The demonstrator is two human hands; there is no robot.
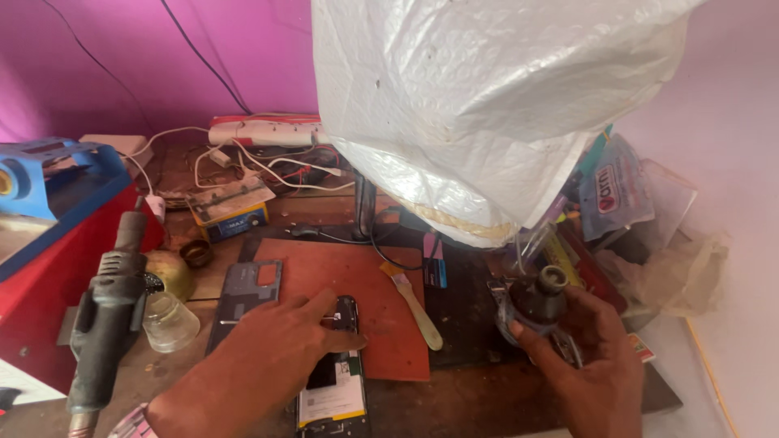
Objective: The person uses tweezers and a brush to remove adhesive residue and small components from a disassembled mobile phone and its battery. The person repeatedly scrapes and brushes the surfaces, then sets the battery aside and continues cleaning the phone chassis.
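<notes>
Orange mat point(324, 268): under our left hand, and beyond its fingertips lies a detached grey phone frame point(247, 285).
Left hand point(272, 349): fingers spread flat, pressing down the opened phone point(337, 381), which lies just beneath the palm with its insides bare.
Right hand point(588, 361): closed around a small dark bottle point(537, 298), cap end up, off the mat.
Brush point(414, 304): between our two hands.
Risk, spill: we judge a tipped bottle could wet the bare board.
Risk, slip: uneven pressure could skid the phone.
Risk, heat gun point(105, 316): left of our left hand, its nozzle near a glass jar point(169, 320).
</notes>
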